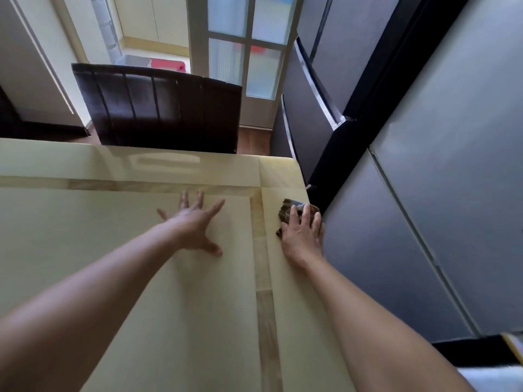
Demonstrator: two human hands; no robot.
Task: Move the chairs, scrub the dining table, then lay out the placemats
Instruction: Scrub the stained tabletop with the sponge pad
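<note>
The table [85,222] top is seen as smooth and glossy, with a veined tan band inlaid; stone or wood cannot be told. The cloth [294,208] is shown as dark, crumpled fabric. The chair [158,108] is covered in dark, faintly shiny leather-like panels. The fridge [348,46] is finished in matt grey, its handle [318,86] in bright metal.

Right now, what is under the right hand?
A dark cloth lies under the right hand, pressed onto the table near its right edge. Only its far part shows; the rest is covered by the hand.
</note>
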